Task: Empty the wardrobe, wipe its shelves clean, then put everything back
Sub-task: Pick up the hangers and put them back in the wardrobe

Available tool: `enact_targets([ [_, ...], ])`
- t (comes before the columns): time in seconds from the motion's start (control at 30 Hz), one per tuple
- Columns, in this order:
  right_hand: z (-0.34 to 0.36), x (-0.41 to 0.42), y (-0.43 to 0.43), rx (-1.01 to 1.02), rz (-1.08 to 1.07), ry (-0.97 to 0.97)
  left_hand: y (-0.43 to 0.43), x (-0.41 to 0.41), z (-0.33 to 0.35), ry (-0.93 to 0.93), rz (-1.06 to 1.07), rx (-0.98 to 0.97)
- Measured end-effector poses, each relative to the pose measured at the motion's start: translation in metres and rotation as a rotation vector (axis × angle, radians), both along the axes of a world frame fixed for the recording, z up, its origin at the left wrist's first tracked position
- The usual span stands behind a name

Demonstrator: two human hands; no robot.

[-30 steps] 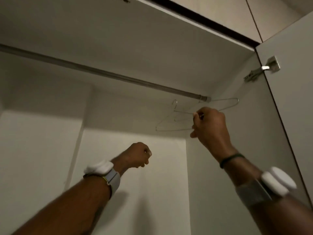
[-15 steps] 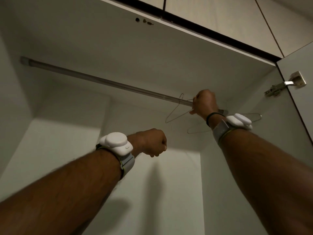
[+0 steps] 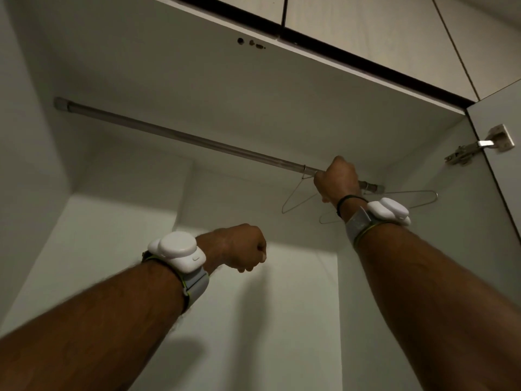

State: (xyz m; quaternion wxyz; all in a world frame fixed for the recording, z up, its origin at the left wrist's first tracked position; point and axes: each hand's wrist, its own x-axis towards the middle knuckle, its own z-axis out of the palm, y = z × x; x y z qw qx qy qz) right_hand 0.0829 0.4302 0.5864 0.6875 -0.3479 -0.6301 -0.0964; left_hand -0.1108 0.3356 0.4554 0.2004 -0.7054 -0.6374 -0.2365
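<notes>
Left hand: balled into a fist, gripped nothing, hovered inside the wardrobe.
Right hand: reached up to the rail, fingers curled out of sight; impossible to tell whether clamped on rail or hanger.
Wire hangers: hung at the rail's right end, beside the right hand.

Both arms are extending upward. The left hand is forming an empty fist, held lower. The right hand is reaching higher, curled tight, with its grip hidden.
</notes>
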Motion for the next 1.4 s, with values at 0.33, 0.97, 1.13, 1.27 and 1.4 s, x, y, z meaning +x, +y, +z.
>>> enact_targets([
  [0.33, -0.219, -0.036, -0.019, -0.126, 0.049, -0.162, 0.014, -0.029, -0.094, -0.101, 0.007, -0.106],
  [0.97, -0.738, -0.100, -0.108, -0.939, 0.055, -0.617, -0.031, -0.135, -0.601, -0.464, 0.142, -0.383],
  [1.13, -0.751, -0.101, -0.096, -0.964, 0.030, -0.424, -0.033, -0.132, -0.620, -0.454, 0.130, -0.244],
  [1.27, -0.753, -0.102, -0.096, -0.929, 0.021, -0.340, -0.030, -0.135, -0.623, -0.469, 0.116, -0.193],
  [1.4, -0.750, -0.100, -0.100, -0.865, 0.066, -0.171, -0.027, -0.137, -0.626, -0.472, 0.117, -0.190],
])
